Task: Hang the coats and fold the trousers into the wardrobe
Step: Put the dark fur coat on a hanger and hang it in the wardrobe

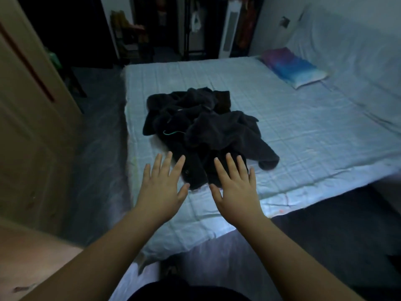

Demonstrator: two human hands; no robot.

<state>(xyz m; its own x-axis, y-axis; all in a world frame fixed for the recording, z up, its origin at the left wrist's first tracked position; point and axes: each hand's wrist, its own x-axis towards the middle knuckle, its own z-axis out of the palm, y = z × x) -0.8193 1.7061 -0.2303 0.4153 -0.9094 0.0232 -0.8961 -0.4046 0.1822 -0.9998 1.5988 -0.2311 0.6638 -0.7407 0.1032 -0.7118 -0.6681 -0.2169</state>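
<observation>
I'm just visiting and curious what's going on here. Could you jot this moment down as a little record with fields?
place: bedroom, seen from a head-worn camera
bed: covered with a pale sheet
clothes pile: dark garments heaped in a tangle on the bed, not yet sorted
hanger: a thin green hook showing in the pile
left hand: open, fingers spread, at the pile's near edge, holding nothing
right hand: open, fingers spread, over the pile's near edge, holding nothing
pillow: colourful, at the far right of the bed
task progress: nothing hung or folded yet

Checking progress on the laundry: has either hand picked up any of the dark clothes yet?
No: the left hand and right hand are spread open above the dark clothes.
</observation>
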